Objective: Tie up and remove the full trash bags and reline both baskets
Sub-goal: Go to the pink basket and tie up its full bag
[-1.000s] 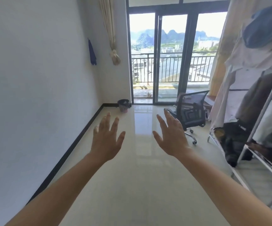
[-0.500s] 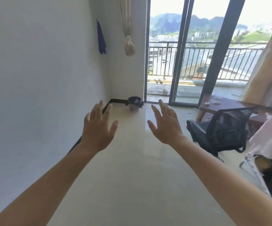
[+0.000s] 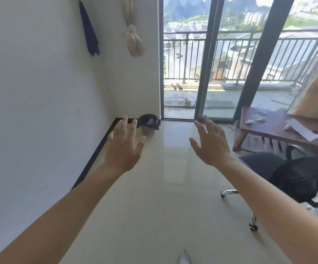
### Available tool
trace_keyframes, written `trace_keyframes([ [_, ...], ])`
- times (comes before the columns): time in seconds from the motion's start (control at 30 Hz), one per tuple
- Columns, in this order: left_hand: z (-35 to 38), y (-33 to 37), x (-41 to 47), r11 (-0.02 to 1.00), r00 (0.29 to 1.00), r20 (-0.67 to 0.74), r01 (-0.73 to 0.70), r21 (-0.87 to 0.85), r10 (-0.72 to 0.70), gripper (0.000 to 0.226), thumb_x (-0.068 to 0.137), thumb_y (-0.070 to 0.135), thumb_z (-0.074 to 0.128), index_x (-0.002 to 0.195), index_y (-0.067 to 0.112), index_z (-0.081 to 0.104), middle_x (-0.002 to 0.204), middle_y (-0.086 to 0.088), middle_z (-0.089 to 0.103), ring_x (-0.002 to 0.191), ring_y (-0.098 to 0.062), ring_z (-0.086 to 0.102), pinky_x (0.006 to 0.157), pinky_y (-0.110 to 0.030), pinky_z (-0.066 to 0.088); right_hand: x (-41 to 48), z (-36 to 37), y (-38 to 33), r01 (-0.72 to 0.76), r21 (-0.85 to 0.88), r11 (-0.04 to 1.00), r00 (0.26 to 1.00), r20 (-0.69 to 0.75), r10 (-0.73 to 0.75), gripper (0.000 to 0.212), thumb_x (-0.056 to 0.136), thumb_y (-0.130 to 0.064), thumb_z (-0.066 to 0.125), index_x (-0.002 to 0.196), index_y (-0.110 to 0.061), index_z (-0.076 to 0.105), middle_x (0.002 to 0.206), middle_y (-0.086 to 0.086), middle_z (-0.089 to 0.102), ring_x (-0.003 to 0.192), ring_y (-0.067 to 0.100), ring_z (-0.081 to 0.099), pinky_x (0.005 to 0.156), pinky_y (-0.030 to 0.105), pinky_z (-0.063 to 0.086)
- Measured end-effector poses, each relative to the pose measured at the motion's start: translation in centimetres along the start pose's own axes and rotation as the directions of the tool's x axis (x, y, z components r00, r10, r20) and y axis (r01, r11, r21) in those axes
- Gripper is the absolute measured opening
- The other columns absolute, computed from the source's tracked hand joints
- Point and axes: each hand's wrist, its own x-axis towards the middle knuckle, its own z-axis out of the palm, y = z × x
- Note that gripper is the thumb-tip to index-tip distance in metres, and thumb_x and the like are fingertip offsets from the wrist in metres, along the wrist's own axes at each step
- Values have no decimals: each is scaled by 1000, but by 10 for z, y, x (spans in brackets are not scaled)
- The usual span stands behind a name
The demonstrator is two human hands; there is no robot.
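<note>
Trash bag (image 3: 148, 120): seems soft, slippery; wants gathering at rim. Well beyond left hand (image 3: 124, 149), right hand (image 3: 212, 145), both spread empty.

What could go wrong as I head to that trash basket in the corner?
The office chair stands close on the right, its wheeled leg reaching onto the floor; a foot might catch it. The black bag in the basket droops over the rim, so contents could spill when gathered.

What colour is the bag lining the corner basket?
Black. The bag drapes over the rim of a pinkish lattice basket, seen in the head view.
</note>
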Motion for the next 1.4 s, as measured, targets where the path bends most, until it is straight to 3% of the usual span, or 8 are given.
trace_keyframes([
  [0.27, 130, -19, 228, 995, 977, 190, 88, 50, -96, 67, 101, 51, 31, 157, 19, 11, 165, -9, 1, 151, -25, 4, 119, -51, 15, 217, 128, 77, -99, 66, 993, 980, 180, 86, 66, 99, -47, 44, 154, -16, 24, 164, 17, 12, 148, 34, 20, 120, 49, 16],
  [0.47, 168, -55, 363, 988, 977, 145, 153, 31, -156, 65, 101, 48, 35, 157, 19, 17, 165, -11, 9, 151, -26, 10, 118, -49, 17, 378, 188, 89, -69, 94, 993, 955, 295, 38, 68, 99, -47, 43, 155, -16, 22, 163, 18, 13, 147, 34, 21, 120, 48, 18],
  [0.77, 287, -149, 565, 979, 960, 192, 195, 65, -204, 66, 101, 50, 34, 156, 18, 18, 164, -12, 12, 150, -27, 13, 117, -49, 19, 601, 315, 95, 51, 114, 992, 936, 340, -87, 67, 99, -46, 45, 155, -17, 22, 164, 16, 13, 150, 32, 17, 121, 47, 16],
  [1.17, 383, -203, 871, 989, 963, 226, 137, 63, -148, 64, 102, 48, 33, 157, 20, 16, 165, -9, 10, 151, -26, 10, 118, -48, 17, 887, 410, 161, -56, 111, 992, 939, 342, 15, 65, 99, -46, 42, 155, -17, 23, 163, 16, 18, 147, 34, 23, 120, 49, 20],
  [1.4, 497, -245, 986, 954, 891, 341, 272, 126, -299, 65, 101, 50, 32, 157, 18, 17, 164, -10, 12, 149, -28, 16, 118, -47, 21, 1020, 543, 188, -80, 173, 982, 879, 476, -13, 66, 99, -46, 42, 155, -17, 23, 163, 15, 17, 148, 33, 23, 120, 47, 19],
])
